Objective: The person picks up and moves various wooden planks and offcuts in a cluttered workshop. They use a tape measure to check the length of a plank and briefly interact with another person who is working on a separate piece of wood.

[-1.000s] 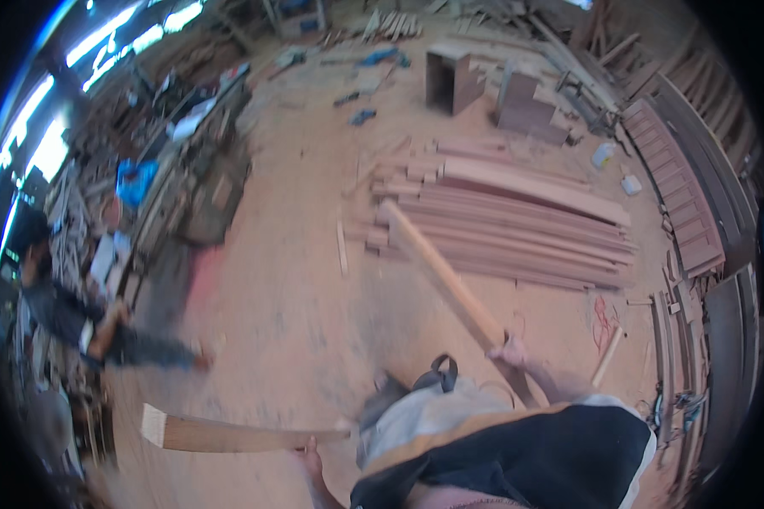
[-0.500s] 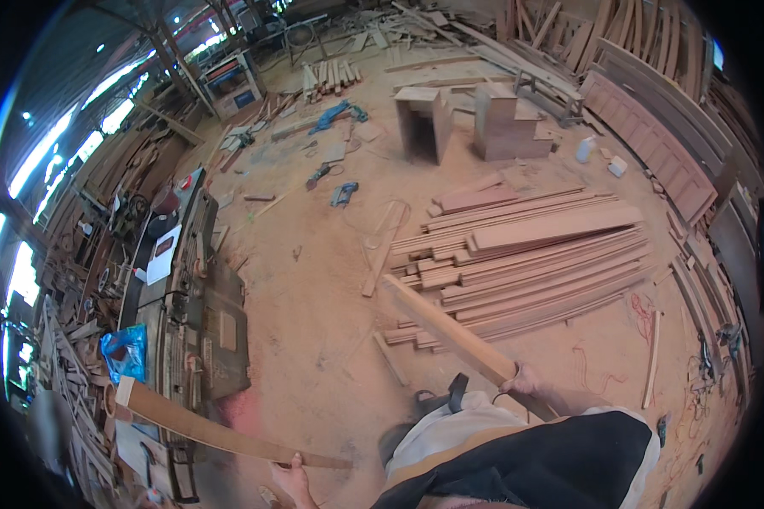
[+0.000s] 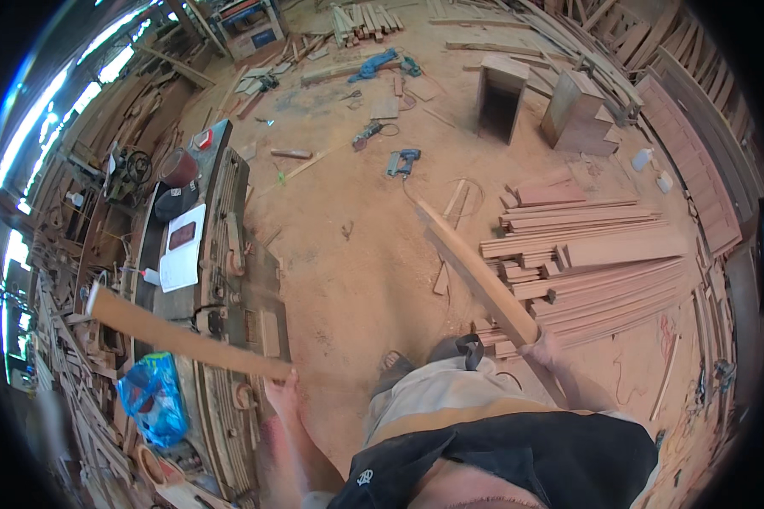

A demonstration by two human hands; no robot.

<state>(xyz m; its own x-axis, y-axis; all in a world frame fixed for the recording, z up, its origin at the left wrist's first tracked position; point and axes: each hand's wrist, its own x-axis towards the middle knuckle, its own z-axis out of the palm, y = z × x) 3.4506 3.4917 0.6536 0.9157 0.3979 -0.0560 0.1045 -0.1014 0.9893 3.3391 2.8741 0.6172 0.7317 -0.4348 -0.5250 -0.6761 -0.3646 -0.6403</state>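
Note:
My left hand (image 3: 282, 394) is closed around the near end of a short, flat wooden board (image 3: 182, 338). That board points out to the left, its far end above the long machine bench (image 3: 221, 246). At my right side, my right hand (image 3: 542, 346) grips a longer, thicker wooden plank (image 3: 477, 276). This plank slants forward and left, its far part in front of the stacked boards (image 3: 603, 254); its near end passes down beside my body. I cannot tell whether either piece touches what lies beneath it.
A blue plastic bag (image 3: 153, 399), a notebook (image 3: 182, 265) and a dark cap (image 3: 176, 200) lie on the bench. On the dusty floor ahead are a nail gun (image 3: 403, 162) and another power tool (image 3: 367, 133). A box-like wooden piece (image 3: 502, 97) and a stepped one (image 3: 579, 114) stand farther right.
My left hand and its board have risen and moved forward over the bench. The right hand keeps hold of its plank. The whole view has shifted, bringing the bench nearer.

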